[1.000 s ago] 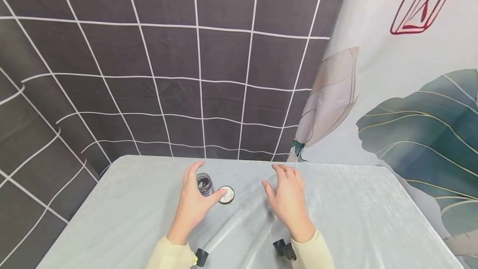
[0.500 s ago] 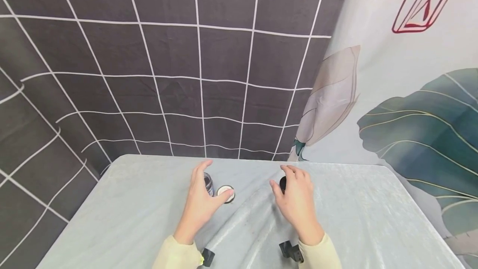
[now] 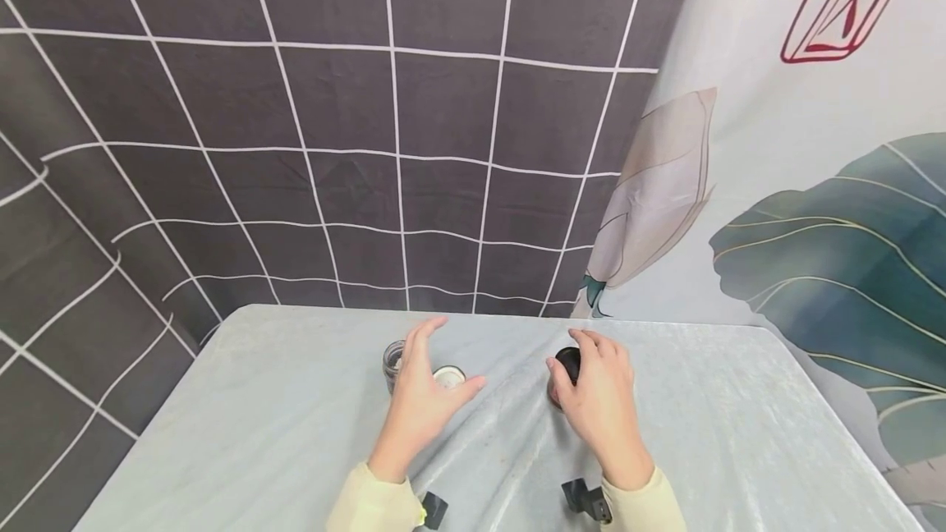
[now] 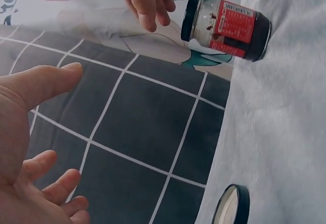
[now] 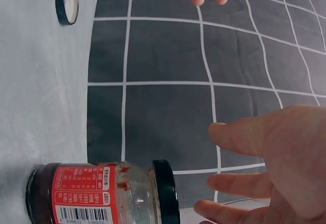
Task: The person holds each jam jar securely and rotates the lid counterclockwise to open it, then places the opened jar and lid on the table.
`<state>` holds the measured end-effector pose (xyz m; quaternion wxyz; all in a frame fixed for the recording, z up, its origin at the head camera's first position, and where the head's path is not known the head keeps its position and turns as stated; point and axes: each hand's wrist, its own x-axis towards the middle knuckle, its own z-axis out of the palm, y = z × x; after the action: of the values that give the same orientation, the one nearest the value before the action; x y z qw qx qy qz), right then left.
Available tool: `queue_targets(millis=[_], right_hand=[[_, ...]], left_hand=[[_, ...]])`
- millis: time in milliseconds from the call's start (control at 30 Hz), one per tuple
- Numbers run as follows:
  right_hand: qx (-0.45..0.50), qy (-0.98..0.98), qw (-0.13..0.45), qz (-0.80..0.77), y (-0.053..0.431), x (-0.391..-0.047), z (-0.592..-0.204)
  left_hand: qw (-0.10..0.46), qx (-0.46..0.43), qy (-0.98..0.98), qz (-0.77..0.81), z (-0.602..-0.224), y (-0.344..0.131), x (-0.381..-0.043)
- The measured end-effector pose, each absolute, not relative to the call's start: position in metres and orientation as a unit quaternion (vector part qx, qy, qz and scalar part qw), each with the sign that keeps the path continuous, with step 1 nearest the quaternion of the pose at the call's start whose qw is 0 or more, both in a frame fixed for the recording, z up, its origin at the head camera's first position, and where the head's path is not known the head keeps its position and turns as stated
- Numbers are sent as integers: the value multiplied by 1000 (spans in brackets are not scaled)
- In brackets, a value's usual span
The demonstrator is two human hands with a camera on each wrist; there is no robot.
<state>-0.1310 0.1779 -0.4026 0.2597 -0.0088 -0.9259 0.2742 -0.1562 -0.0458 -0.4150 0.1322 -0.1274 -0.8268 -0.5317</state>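
Shifted rightward since a second ago: both hands, with left hand (image 3: 420,410) from in front of the open glass jar (image 3: 392,361) to its right side, and right hand (image 3: 604,405) farther from the middle of the table (image 3: 296,409). Newly visible in the head view, between right thumb and fingers: red-labelled glass jar (image 3: 567,364), hidden a second ago. Nothing grasped on either side. On the left, released, with outstretched thumb and extended fingers. On the right, likewise released, with parted, loosely extended fingers near the black lid (image 5: 166,191) but apart from it in the right wrist view.

Upright on the table, well to the right of the open jar: the red-labelled jar, with black lid on top, white print and barcode (image 5: 84,215) on the label, reddish-brown bits at the clear shoulder and a dark lower part. Also on the table, partly behind left fingers: the open jar. Just beside it, with pale inner face up and dark rim: loose jar lid (image 3: 448,376). Around both wrists, cream sleeves (image 3: 373,503). Behind the table, dark grey fabric (image 3: 332,105) with white grid lines; farther right, pale leaf-printed curtain (image 3: 835,245).
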Motion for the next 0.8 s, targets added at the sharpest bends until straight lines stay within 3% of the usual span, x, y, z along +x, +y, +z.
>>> queue_targets(millis=[800], right_hand=[[-11,-928,251,276,191,-131,-410]], left_hand=[[125,-152,-826,-529,-429,-15,-154]])
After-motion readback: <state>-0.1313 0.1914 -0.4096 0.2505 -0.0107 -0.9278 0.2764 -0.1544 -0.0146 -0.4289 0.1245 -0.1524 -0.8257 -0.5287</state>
